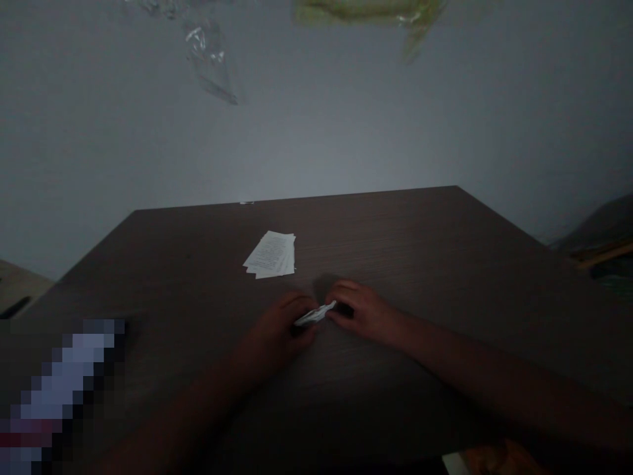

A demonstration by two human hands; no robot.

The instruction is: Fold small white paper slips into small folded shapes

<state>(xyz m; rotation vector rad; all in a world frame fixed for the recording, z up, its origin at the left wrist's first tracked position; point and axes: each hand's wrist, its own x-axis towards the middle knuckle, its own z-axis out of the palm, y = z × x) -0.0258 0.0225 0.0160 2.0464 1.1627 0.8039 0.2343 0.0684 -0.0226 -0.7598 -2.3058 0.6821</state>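
Observation:
My left hand and my right hand meet over the dark wood-grain table, pinching a small folded white paper between their fingertips. Its ends disappear under my fingers. Just beyond my hands, a loose stack of printed white sheets lies on the table, slightly fanned and untouched by either hand.
A pixelated dark and pale object covers the table's lower left. A wall rises behind the table's far edge. Clear plastic and a greenish wrap hang at the top. A wooden strip lies beyond the right edge.

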